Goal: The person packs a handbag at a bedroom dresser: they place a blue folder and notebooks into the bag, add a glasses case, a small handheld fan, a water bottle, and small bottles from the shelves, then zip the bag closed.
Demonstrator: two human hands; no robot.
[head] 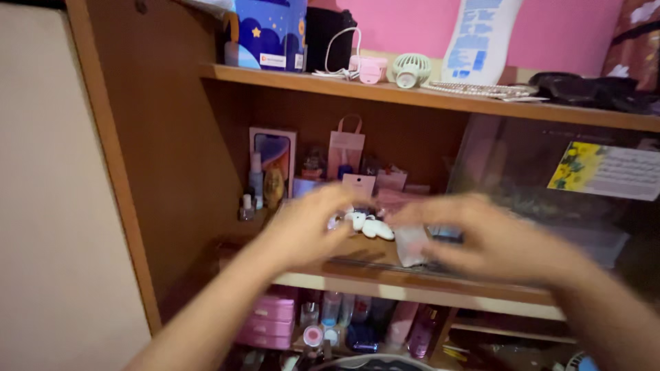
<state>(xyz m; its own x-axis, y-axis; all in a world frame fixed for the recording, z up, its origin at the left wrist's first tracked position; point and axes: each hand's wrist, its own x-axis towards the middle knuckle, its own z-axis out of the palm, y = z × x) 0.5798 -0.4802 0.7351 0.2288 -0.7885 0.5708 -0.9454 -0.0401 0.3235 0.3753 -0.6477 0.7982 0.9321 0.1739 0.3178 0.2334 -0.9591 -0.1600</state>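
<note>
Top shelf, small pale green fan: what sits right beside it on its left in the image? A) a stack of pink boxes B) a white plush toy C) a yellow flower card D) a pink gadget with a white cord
D: on the top shelf the pale green fan stands next to a pink gadget with a looped white cord.

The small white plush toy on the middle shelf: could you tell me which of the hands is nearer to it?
Left. The left hand has its fingertips right beside the white plush toy; the right hand is slightly farther off, to its right.
</note>
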